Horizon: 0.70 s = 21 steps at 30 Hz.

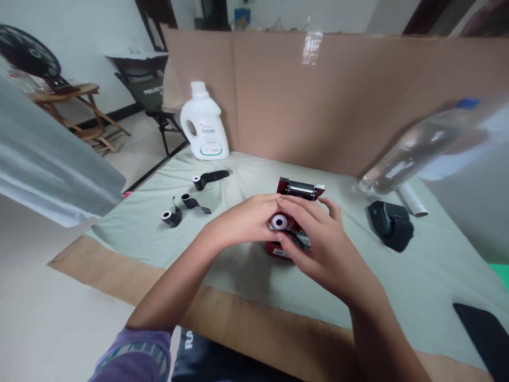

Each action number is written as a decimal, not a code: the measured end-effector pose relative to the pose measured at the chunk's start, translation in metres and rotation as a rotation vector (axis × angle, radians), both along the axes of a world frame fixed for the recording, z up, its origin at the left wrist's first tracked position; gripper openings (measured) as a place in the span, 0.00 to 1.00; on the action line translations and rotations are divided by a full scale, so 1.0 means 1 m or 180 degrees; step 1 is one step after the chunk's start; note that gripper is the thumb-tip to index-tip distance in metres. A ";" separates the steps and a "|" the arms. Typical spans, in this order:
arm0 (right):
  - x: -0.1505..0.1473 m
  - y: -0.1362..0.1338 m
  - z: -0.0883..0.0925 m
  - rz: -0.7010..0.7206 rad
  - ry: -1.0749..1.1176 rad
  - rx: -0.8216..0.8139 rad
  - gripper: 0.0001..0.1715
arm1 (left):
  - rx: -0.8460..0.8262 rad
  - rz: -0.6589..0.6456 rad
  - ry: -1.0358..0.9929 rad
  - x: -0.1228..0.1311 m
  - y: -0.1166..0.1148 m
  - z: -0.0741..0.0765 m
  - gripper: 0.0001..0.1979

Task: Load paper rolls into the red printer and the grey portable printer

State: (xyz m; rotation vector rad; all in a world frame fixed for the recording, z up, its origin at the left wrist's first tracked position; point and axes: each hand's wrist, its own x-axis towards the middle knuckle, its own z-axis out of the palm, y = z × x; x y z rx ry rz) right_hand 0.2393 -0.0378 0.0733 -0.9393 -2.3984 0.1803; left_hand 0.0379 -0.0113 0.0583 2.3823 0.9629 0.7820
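Note:
A small red printer-like device (pixel 278 250) stands on the cloth, its lid (pixel 301 188) raised at the back. Over its body, a small paper roll (pixel 279 222) shows its round white end, and a dark strip hangs off it to the right. My left hand (pixel 254 217) grips this roll from the left with closed fingers. From the other side, my right hand (pixel 324 239) curls over it, fingers on top and thumb below. The fingers hide much of the roll and of the device's inside.
Several similar dark rolls (pixel 170 217) lie to the left. At the back stand a white jug (pixel 204 124) and a cardboard panel (pixel 294 101). A clear bottle (pixel 413 148) leans at right, near a black object (pixel 392 225). A dark flat object (pixel 481 334) lies front right.

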 end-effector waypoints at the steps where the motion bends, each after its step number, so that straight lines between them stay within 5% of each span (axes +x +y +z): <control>1: 0.004 0.002 -0.002 -0.0117 0.0071 -0.0165 0.27 | -0.0091 0.0019 0.0043 0.007 0.003 0.005 0.12; 4: 0.019 0.005 -0.005 -0.0342 0.0394 -0.0815 0.29 | -0.0364 0.0156 -0.0010 0.020 0.005 0.012 0.12; 10: 0.032 0.010 0.002 -0.0089 0.0919 -0.1846 0.24 | -0.1022 0.0300 -0.0716 0.030 0.005 0.006 0.18; 21: 0.027 0.020 -0.010 -0.0324 0.1533 -0.1958 0.10 | -0.1319 0.0806 -0.1398 0.030 -0.004 -0.049 0.16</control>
